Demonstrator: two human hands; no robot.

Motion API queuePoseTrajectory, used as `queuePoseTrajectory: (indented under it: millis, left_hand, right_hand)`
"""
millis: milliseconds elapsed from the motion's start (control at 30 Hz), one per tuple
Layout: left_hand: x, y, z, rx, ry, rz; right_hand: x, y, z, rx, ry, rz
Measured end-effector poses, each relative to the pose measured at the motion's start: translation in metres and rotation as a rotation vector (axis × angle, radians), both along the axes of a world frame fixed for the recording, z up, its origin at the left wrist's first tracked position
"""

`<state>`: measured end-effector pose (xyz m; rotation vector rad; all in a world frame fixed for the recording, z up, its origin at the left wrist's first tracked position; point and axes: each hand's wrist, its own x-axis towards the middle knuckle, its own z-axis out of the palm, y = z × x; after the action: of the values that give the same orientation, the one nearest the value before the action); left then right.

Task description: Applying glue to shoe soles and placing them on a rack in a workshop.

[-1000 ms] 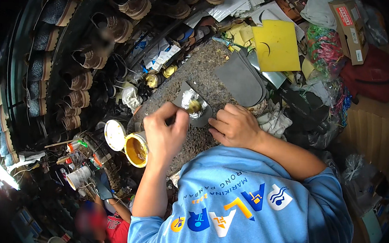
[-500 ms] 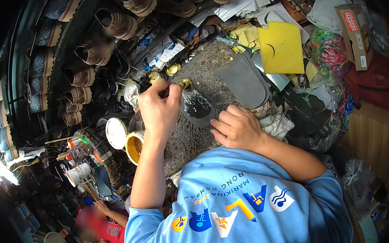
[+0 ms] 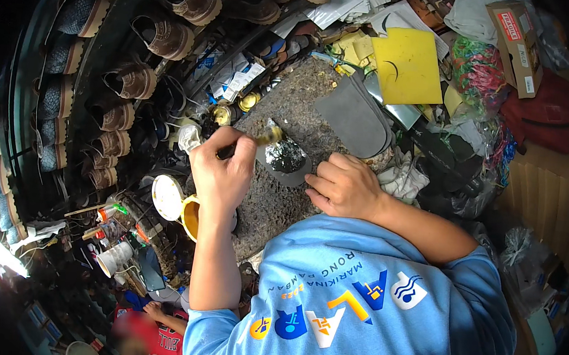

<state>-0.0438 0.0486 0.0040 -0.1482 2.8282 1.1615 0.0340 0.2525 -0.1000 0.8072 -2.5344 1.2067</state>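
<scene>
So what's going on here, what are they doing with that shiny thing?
A person's left hand holds a brush at a rounded grey piece with a shiny, wet-looking patch on it. The right hand is curled, its fingertips by the piece's edge. An open yellow tub stands beside the left forearm, and more grey pieces lie stacked beyond.

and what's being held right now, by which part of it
The left hand holds a brush by its handle, behind the bristles. The right hand is at the edge of the grey piece; whether it grips cannot be told.
</scene>
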Motion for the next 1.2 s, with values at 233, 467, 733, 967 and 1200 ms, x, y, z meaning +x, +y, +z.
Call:
queuePoseTrajectory:
  millis: [233, 467, 733, 967, 1200]
  left_hand:
    - [0.023, -0.013, -0.009, -0.106, 0.059, -0.039]
    - [0.036, -0.018, -0.012, -0.014, 0.053, 0.042]
    - [0.043, -0.027, -0.010, 0.013, 0.072, 0.186]
    - [0.045, -0.026, -0.005, -0.028, 0.105, 0.079]
    - [0.073, -0.009, 0.002, 0.032, 0.041, -0.120]
  right_hand:
    - [0.000, 0.000, 0.001, 0.027, -0.012, 0.025]
    - [-0.001, -0.001, 0.003, 0.010, -0.005, 0.016]
    - [0.000, -0.003, 0.003, 0.001, 0.010, 0.019]
    - [0.000, -0.001, 0.004, 0.060, -0.033, 0.014]
    - [-0.001, -0.003, 0.005, 0.022, -0.004, 0.005]
